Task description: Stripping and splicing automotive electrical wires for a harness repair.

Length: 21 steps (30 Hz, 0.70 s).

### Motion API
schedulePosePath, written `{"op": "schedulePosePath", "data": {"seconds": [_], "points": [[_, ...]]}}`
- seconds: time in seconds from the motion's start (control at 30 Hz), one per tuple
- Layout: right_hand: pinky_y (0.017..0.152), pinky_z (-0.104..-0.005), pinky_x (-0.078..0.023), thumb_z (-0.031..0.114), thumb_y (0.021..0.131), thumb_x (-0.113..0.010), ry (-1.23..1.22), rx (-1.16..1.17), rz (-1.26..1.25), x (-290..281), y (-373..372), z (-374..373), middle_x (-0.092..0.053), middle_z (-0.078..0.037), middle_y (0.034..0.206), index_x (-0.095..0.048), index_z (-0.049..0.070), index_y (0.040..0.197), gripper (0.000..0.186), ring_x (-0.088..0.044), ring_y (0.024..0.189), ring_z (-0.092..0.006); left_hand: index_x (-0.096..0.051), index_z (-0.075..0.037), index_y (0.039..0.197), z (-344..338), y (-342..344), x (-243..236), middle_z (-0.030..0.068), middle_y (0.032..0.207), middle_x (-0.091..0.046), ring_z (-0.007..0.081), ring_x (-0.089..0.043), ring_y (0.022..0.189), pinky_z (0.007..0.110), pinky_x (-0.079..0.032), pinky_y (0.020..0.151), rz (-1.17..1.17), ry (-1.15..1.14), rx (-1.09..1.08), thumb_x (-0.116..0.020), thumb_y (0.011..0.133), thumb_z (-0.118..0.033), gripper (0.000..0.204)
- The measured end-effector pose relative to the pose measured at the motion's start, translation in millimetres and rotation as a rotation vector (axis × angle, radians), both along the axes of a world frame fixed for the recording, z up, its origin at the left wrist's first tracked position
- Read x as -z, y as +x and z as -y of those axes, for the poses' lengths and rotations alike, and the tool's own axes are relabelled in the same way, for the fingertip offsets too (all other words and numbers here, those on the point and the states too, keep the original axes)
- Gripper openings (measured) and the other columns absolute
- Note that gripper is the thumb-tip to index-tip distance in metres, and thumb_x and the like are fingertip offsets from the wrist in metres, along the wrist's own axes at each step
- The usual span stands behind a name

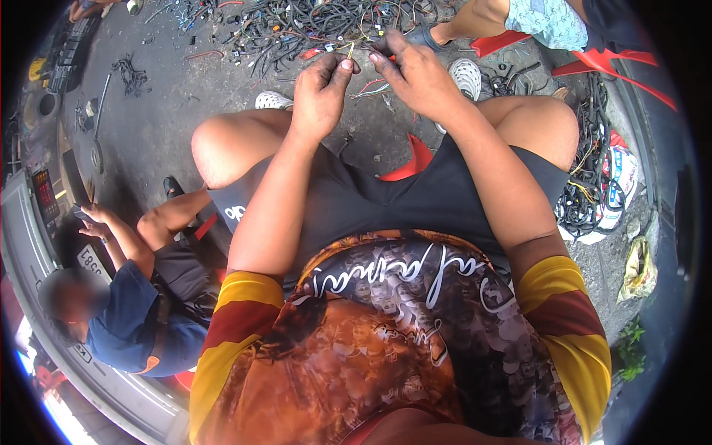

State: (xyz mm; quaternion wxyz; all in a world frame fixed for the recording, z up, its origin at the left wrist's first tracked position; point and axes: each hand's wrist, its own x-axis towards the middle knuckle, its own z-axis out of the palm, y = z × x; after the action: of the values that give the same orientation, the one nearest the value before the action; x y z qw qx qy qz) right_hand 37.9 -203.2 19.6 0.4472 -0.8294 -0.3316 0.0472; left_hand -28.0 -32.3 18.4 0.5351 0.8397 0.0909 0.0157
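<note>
Both my hands are raised in front of my knees, close together. My left hand (pixel 320 93) is closed, with thumb and forefinger pinching a thin yellow wire (pixel 351 50) whose end sticks up past the fingertips. A short gap away, my right hand (pixel 414 78) is also closed, its blackened thumb and fingers pressed together. Whatever lies in that pinch is too small and dark to name. Just beyond my hands spreads a heap of tangled wire harnesses (pixel 297 30), mostly black with coloured wires and connectors. A few loose thin wires (pixel 371 89) lie on the ground below my hands.
A seated person (pixel 141 311) is at my left, beside a light-coloured vehicle (pixel 30 237). Another person's leg (pixel 475 22) and red chair legs (pixel 608 63) are at the far right. A white sack (pixel 619 174) with black cables stands right of my knee.
</note>
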Motion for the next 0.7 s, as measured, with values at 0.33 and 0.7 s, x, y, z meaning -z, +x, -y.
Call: {"op": "schedulePosePath", "data": {"seconds": [0.33, 0.7], "points": [[0.065, -0.0406, -0.053, 0.012, 0.083, -0.063, -0.091, 0.029, 0.367, 25.1, -3.9, -9.5, -0.065, -0.015, 0.092, -0.056, 0.002, 0.102, 0.023, -0.064, 0.080, -0.0321, -0.065, -0.003, 0.098, 6.7, -0.2, -7.3, 0.0174, 0.086, -0.067, 0.0291, -0.065, 0.079, 0.035, -0.048, 0.071, 0.021, 0.079, -0.016, -0.051, 0.092, -0.018, 0.022], [0.069, -0.0436, -0.052, 0.013, 0.083, -0.058, -0.294, 0.000, 0.254, 46.4, 14.7, -7.5, -0.066, -0.015, 0.090, -0.055, 0.006, 0.102, 0.022, -0.064, 0.083, -0.0333, -0.066, -0.004, 0.094, 4.7, 0.0, 4.0, 0.0174, 0.072, -0.061, 0.0273, -0.058, 0.065, 0.036, -0.045, 0.063, 0.051, 0.134, 0.028, -0.051, 0.092, -0.020, 0.022]]}}
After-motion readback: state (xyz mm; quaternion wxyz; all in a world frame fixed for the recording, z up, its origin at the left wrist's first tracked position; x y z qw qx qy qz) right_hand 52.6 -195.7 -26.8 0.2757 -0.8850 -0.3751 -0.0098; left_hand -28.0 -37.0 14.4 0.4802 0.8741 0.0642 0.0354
